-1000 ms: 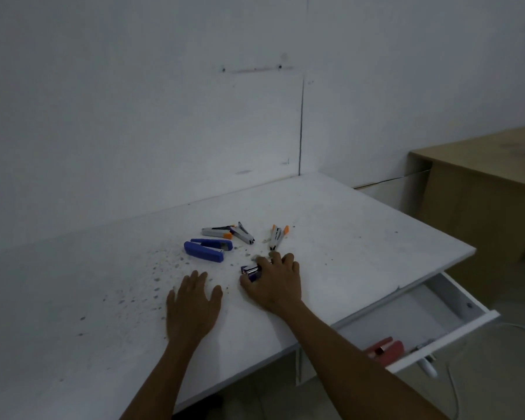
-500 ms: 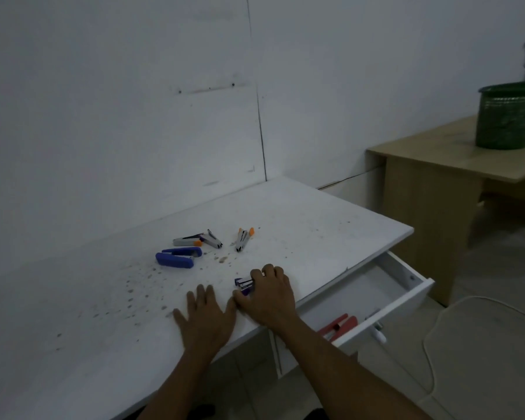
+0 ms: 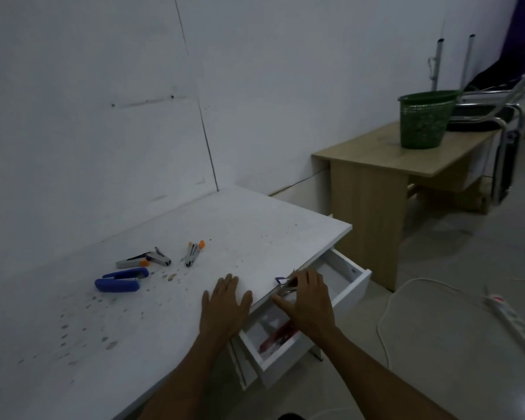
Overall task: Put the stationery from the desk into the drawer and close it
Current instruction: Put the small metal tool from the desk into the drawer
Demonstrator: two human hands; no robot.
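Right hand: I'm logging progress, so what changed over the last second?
The right hand carried the small stapler off the desk edge, now over the open drawer. Left hand stays flat; the blue stapler hasn't moved.

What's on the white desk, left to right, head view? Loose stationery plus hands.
blue stapler → grey-and-orange stapler → white-and-orange stapler → left hand, flat on desk → right hand, small stapler in its grip.

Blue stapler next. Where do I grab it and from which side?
Probably pinch the blue stapler across its thick body, near the rounded left end, coming straight down from above. It lies flat and clear of the other staplers, its jaws opening toward the right, so avoid that thinner open end.
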